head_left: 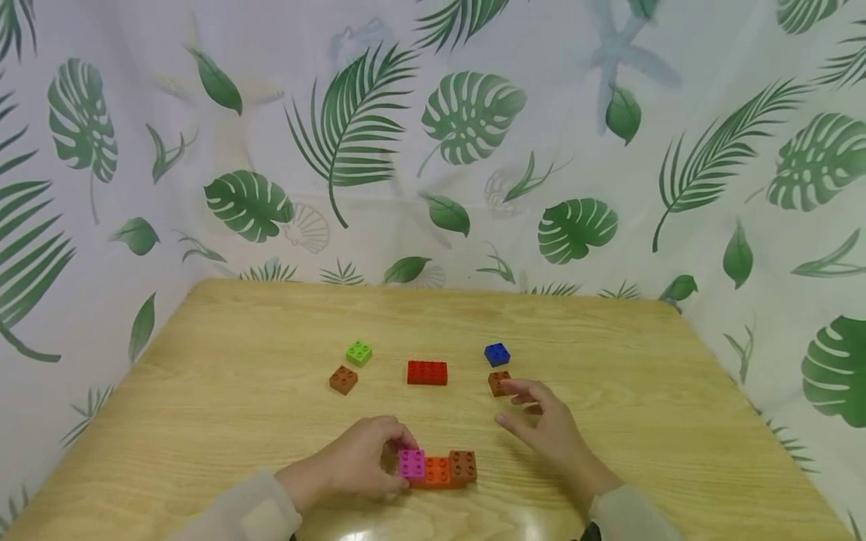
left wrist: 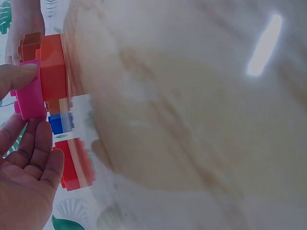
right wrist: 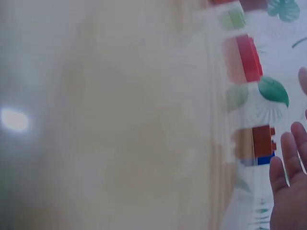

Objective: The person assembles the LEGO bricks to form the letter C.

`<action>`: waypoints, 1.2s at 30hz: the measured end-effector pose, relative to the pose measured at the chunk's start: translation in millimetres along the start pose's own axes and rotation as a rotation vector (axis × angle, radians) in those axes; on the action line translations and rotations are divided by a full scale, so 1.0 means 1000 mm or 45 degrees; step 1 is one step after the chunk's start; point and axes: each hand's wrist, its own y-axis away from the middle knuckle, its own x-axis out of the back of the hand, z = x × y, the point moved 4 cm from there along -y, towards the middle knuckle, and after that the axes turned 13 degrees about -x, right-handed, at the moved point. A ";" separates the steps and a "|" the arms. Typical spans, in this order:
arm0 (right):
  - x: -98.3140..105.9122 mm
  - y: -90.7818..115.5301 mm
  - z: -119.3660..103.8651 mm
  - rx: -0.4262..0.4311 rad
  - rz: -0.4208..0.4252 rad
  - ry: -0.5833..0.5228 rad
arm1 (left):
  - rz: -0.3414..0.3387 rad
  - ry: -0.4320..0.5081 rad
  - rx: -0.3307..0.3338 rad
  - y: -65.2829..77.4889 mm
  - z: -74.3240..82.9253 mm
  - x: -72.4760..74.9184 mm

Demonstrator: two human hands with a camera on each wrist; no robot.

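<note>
- Pink brick (head_left: 411, 463), bottom centre of the head view, and it's pinched between thumb and fingers of the left hand (head_left: 361, 457)!
- Under it runs an orange brick (head_left: 437, 471), its middle studs showing, and a brown brick (head_left: 463, 466) caps the right end: three joined as one.
- Over to the right hand (head_left: 544, 424), right of bottom centre: thumb and fingers well parted, fingertips right by a second brown brick (head_left: 501, 379). Touching or just short? Can't tell from these angles.
- Hands well apart, the joined bricks between them, a strip of tabletop showing before the right thumb.
- Just above that second brown brick sits a blue brick (head_left: 497, 354), a narrow gap between.
- Dead centre, a red brick (head_left: 427, 373) lies crosswise, wood showing all round.
- Left of it, a green brick (head_left: 359, 353) with a third brown brick (head_left: 343, 379) just below.
- Far beyond, the table (head_left: 237, 338) ends in a straight back edge with rounded corners, its sides sloping to the lower corners.
- Up top, leaf-printed cloth (head_left: 392, 218) fills the frame.
</note>
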 end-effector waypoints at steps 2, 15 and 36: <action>0.003 -0.004 0.005 -0.020 0.014 0.025 | -0.006 0.002 0.007 0.001 0.000 0.000; 0.005 -0.032 0.018 -0.123 -0.086 0.230 | -0.006 -0.018 -0.002 0.002 -0.003 -0.001; 0.000 -0.035 0.015 -0.129 -0.017 0.298 | -0.009 -0.022 -0.009 0.001 -0.002 0.001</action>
